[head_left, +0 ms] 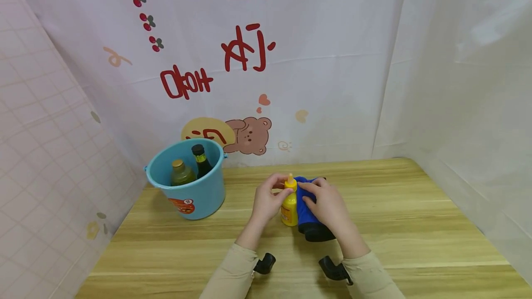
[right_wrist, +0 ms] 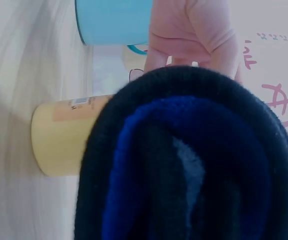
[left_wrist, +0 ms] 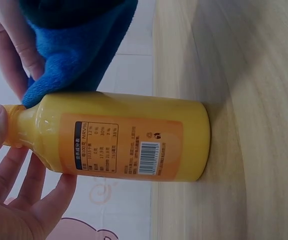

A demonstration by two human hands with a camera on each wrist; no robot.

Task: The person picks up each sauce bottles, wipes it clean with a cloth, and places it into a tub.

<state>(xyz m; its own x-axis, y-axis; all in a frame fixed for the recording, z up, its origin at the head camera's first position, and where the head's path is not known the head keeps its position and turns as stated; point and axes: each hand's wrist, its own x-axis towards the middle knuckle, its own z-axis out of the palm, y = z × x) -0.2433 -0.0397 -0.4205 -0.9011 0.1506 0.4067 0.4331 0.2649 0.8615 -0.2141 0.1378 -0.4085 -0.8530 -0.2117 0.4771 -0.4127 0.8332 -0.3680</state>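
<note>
A yellow squeeze bottle (head_left: 289, 213) with a pointed nozzle stands upright on the wooden table. My left hand (head_left: 268, 201) grips it at the cap, thumb in front and fingers behind the neck. In the left wrist view the bottle (left_wrist: 184, 145) shows an orange label with a barcode. My right hand (head_left: 330, 204) holds a blue cloth (head_left: 306, 209) with a black edge against the bottle's right side. Up close in the right wrist view, the folded cloth (right_wrist: 184, 82) covers much of the bottle (right_wrist: 53, 142) and hides the right fingers.
To the left stands a light blue bucket (head_left: 203, 202). Inside it are a bottle with a tan cap (head_left: 183, 176) and a dark bottle (head_left: 202, 165) with a black cap. A printed white sheet (head_left: 332, 82) hangs behind the table (head_left: 395, 206).
</note>
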